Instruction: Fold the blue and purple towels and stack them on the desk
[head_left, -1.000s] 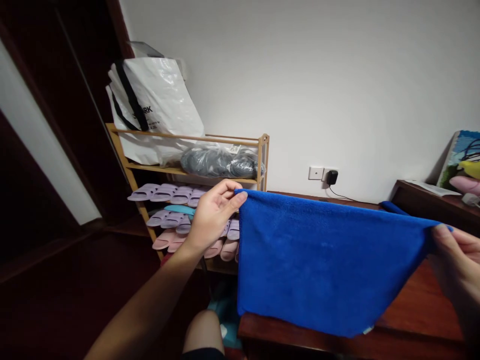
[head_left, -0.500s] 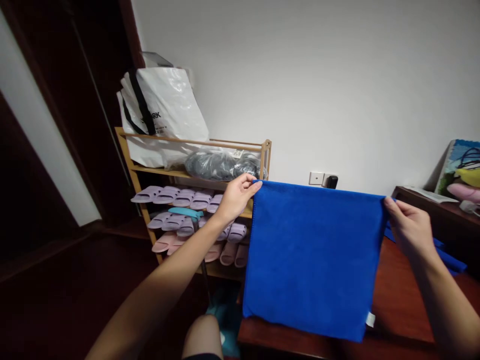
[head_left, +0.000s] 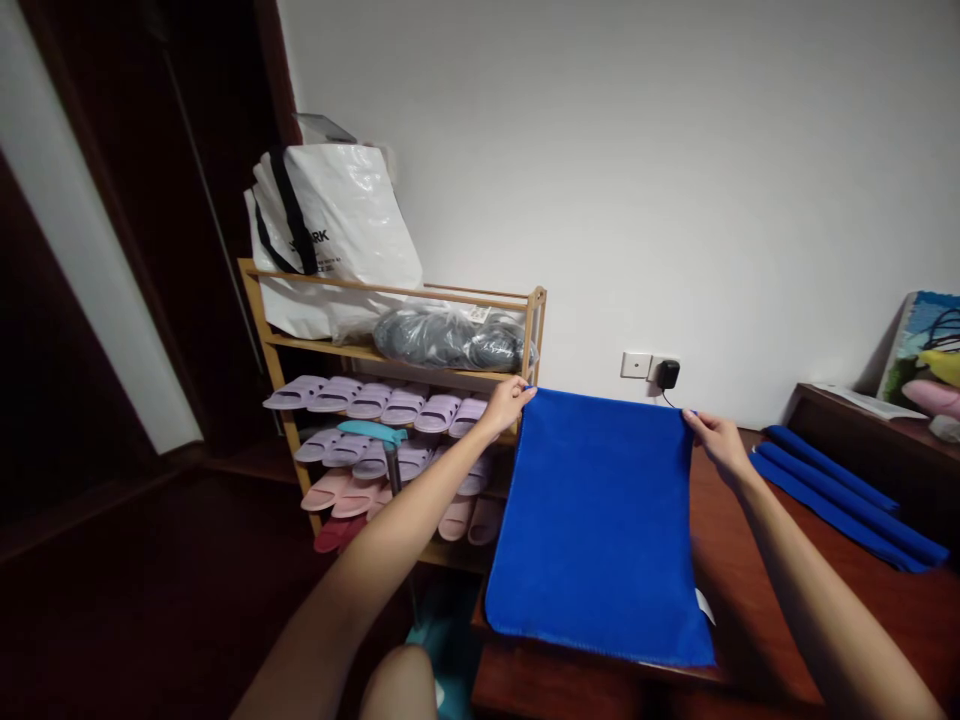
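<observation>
A blue cloth (head_left: pixel 600 520) with a small white tag on its lower right edge is stretched between my two hands. My left hand (head_left: pixel 508 402) pinches its upper left corner, and my right hand (head_left: pixel 716 440) pinches the upper right one. The cloth slopes down toward me, its lower edge at the front of the reddish-brown wooden table (head_left: pixel 757 600). Several blue rolled or folded cloths (head_left: pixel 847 500) lie side by side on the table, right of my right forearm.
Left of the table stands a wooden rack (head_left: pixel 536 320) with several lilac slippers (head_left: pixel 367 398) and pink ones. On it sits a white bag (head_left: pixel 352 215). A teal-handled pole (head_left: pixel 373 432) leans before it. A black plug (head_left: pixel 667 374) is in the wall socket.
Both hands have moved farther away, with the right one also shifting left. The cloth has gone from hanging nearly upright to sloping over the table. The other blue cloths now show fully.
</observation>
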